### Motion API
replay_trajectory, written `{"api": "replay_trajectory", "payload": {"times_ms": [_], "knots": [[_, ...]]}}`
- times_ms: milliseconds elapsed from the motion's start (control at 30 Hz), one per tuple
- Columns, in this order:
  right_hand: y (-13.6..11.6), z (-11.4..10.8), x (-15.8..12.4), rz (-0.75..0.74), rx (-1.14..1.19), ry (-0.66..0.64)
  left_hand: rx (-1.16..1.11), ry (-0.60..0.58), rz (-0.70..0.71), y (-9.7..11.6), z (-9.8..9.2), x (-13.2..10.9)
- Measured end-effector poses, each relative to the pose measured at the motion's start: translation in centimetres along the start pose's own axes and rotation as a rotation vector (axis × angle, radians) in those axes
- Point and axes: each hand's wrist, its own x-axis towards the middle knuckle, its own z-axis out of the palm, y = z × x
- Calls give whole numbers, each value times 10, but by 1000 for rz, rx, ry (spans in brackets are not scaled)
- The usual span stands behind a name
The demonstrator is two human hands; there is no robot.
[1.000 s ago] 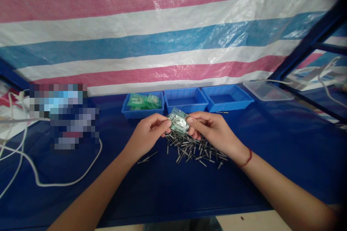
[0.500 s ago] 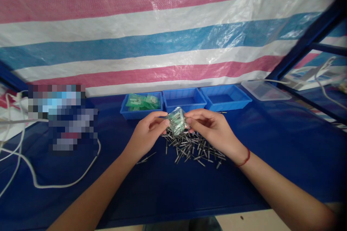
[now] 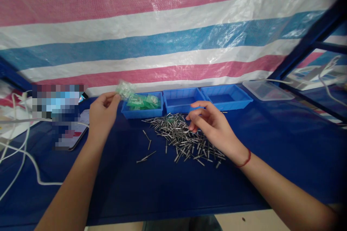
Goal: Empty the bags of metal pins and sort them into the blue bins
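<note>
My left hand [image 3: 105, 110] pinches a small clear plastic bag [image 3: 125, 89] by its edge, over the back left corner of the left blue bin [image 3: 142, 114]. Metal pieces seem to be inside the bag, which is slightly blurred. Several green-tinted packets [image 3: 143, 101] lie in that bin. Over the right part of a heap of blind rivets [image 3: 187, 140] hovers my right hand [image 3: 210, 122], fingers curved and apart, holding nothing. A few loose rivets [image 3: 146, 157] lie left of the heap.
Two more blue bins, the middle bin [image 3: 184, 109] and the right bin [image 3: 227, 107], stand in the row. A clear plastic lid [image 3: 267, 91] lies at the back right. White cables [image 3: 40, 182] and a phone [image 3: 81, 126] are on the left, partly pixelated.
My left hand has carried the plastic bag left and back from above the heap to the left bin. My right hand has let go of the bag and stays near the heap.
</note>
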Motion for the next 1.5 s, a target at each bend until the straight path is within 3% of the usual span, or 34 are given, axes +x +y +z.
{"api": "replay_trajectory", "payload": {"times_ms": [67, 167, 300, 500, 667, 800, 900, 1000, 1067, 1133, 1267, 1367, 1500], "knots": [[1, 0, 0, -1, -14, -17, 14, 11, -44, -11, 0, 6], [3, -2, -1, 0, -27, -29, 1, -63, -90, -16, 8, 4], [4, -3, -1, 3, -45, -21, 276, -158, 66, -7, 18, -5], [5, -1, 0, 32, -69, -19, 617, -111, 341, -2, 24, -8], [8, -1, 0, 19, -136, -34, 694, -212, 373, -8, 25, -9], [4, 3, -4, -156, -455, -51, 683, -194, 371, -8, 24, -10], [0, 9, -3, -378, -696, -169, 624, -158, 423, -2, 23, -12], [1, 10, 8, -423, -920, -257, 543, -142, 519, 11, 21, -20], [4, 8, 17, -377, -1058, -258, 469, -252, 604, 23, 23, -32], [9, 4, 25, -330, -1130, -254, 386, -457, 696, 32, 27, -47], [16, 0, 29, -274, -1060, -278, 344, -747, 772, 38, 43, -77], [20, -1, 28, -221, -999, -232, 333, -827, 750, 32, 52, -89], [26, -3, 32, -183, -1068, -226, 333, -811, 703, 28, 55, -92]]}}
